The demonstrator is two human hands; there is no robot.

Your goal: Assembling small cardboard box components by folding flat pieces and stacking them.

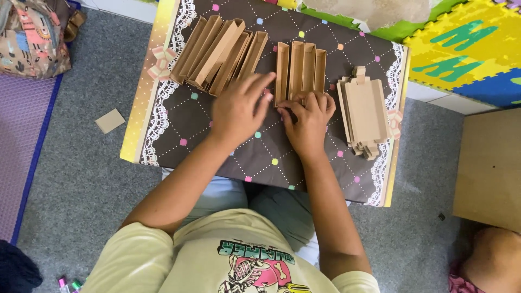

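A: Row of folded brown card trays point(300, 70) nr far edge of surface point(228, 146), mid. Hands?
B: Left hand point(236, 111) flat, fingers spread, just beside row. Right hand point(309, 122) fingertips touching row's near ends, gripping nothing.
A: Handling?
B: Prob. light, thin card; creases easily. Hold by long side walls.

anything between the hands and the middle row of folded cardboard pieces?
Nothing visible. The right hand already touches the near end of the middle row of folded cardboard pieces; the left hand rests beside it on the patterned board.
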